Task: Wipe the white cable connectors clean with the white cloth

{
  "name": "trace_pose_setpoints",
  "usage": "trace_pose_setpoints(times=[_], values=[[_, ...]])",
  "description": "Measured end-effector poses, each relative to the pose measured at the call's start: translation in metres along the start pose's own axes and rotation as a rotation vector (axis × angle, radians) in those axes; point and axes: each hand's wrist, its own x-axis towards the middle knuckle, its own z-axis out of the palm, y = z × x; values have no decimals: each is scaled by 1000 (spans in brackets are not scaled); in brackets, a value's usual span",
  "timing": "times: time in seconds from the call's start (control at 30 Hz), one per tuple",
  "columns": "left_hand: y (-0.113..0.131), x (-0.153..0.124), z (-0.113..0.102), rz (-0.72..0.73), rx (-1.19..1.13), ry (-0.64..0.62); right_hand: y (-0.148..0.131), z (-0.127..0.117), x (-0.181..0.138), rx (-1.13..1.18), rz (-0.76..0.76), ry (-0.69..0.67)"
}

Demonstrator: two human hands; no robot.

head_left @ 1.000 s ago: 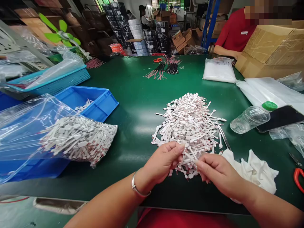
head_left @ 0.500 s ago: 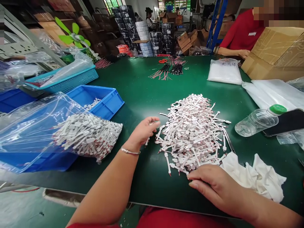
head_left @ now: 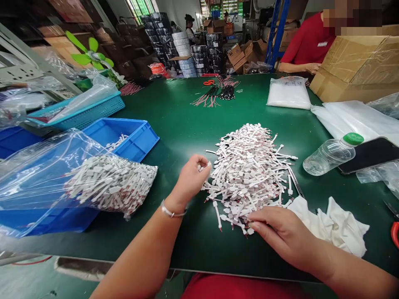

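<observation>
A heap of small white strip parts with red wires [head_left: 249, 166] lies on the green table [head_left: 181, 124] in front of me. My left hand [head_left: 190, 178] is at the heap's left edge, fingers curled and pinching a few of the white parts. My right hand [head_left: 280, 234] rests at the heap's near edge, fingers bent with the tips touching loose parts; what it grips, if anything, is hidden. A clear plastic bag [head_left: 77, 178] full of the same white parts lies to the left, partly over a blue bin.
Blue bins [head_left: 124, 137] and a teal basket [head_left: 84, 112] stand at the left. A white cloth [head_left: 336, 226], a plastic bottle [head_left: 330, 153] and a phone [head_left: 370, 153] lie at the right. A person in red [head_left: 308, 45] sits behind cardboard boxes [head_left: 358, 66]. Wire bundles [head_left: 218, 93] lie far across.
My left hand went from the heap's near edge out to its left side and now curls on a few parts there. My right hand has slid slightly back toward the heap.
</observation>
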Motion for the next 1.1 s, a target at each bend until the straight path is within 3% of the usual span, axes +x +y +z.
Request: trace_pose_setpoints(times=[0.1,0.23,0.4,0.5,0.73,0.97,1.1], values=[[26,-35,12,-54,-503,-133,-2,7,0,201,181,97],[47,-69,34,-156,-714,-268,-3,19,2,554,322,141],[44,-69,38,-50,-622,-242,5,14,3,509,334,220],[38,-64,33,12,-558,-296,6,4,5,443,357,246],[34,-61,31,167,-433,-378,4,-9,11,646,523,109],[34,-59,29,218,-338,-324,17,-11,4,163,265,285],[36,-59,28,177,-387,-341,14,-15,5,52,174,282]])
